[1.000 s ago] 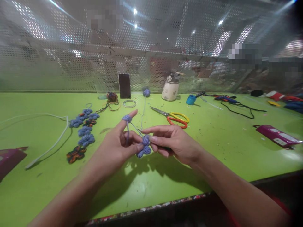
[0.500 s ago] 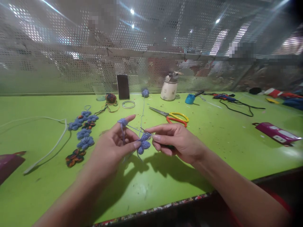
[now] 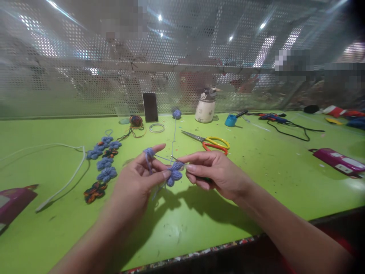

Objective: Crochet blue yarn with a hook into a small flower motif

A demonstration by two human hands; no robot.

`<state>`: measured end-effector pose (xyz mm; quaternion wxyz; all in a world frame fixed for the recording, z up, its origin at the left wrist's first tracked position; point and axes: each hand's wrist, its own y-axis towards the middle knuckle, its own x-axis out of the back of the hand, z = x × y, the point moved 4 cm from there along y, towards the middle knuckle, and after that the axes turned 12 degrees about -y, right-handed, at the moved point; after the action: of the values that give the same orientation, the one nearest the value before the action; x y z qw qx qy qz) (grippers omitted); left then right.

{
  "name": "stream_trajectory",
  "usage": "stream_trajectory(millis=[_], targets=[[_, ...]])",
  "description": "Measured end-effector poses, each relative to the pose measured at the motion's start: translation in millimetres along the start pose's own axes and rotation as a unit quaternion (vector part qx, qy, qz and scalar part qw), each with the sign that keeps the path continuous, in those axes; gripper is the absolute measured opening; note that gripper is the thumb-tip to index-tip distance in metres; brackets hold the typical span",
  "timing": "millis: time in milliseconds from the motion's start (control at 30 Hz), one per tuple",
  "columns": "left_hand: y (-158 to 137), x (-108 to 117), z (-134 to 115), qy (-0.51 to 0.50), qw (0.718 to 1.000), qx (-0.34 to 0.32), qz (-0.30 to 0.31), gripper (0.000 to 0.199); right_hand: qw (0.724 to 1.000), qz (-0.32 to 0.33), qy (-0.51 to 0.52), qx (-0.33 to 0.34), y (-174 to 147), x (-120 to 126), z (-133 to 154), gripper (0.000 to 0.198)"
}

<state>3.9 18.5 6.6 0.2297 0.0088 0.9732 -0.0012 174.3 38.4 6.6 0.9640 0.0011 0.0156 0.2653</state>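
Observation:
Between thumb and fingers, my left hand [image 3: 142, 173] pinches a blue-purple crochet flower [image 3: 174, 175] with several puffy petals. Yarn of the same colour is wrapped round its raised index finger. My right hand [image 3: 211, 169] is closed on a thin crochet hook [image 3: 176, 158], whose tip lies at the flower's upper edge among the yarn; most of its handle is hidden in the palm. From there a strand [image 3: 173, 140] runs back to a small blue-purple yarn ball [image 3: 176, 113]. Both hands are just above the green table [image 3: 171, 236].
Left of my hands lies a chain of crochet flowers [image 3: 106, 163], beside a white cord [image 3: 68, 179]. Behind are a multicoloured yarn ball [image 3: 136, 121], a phone [image 3: 150, 107], a ring [image 3: 156, 128], scissors [image 3: 208, 141], a bottle [image 3: 205, 108] and a blue pot [image 3: 230, 120]. A purple power strip [image 3: 339, 161] lies right.
The whole view has shifted slightly, so things sit a little further right and lower. My hands keep nearly the same hold on the flower and hook.

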Motion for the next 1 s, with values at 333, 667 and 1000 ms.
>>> stream_trajectory(millis=[333,667,1000], targets=[[-9,-10,1,0.370,0.902,-0.210,0.072,0.056,0.989,-0.013,-0.146,-0.029,2,2,3,0.022],[2,-6,5,0.270,0.957,-0.086,0.056,0.082,0.984,-0.076,-0.155,-0.033,0,-2,-2,0.023],[0,-6,2,0.312,0.942,-0.080,0.092,0.079,0.985,-0.076,-0.148,-0.050,5,-4,-12,0.018]])
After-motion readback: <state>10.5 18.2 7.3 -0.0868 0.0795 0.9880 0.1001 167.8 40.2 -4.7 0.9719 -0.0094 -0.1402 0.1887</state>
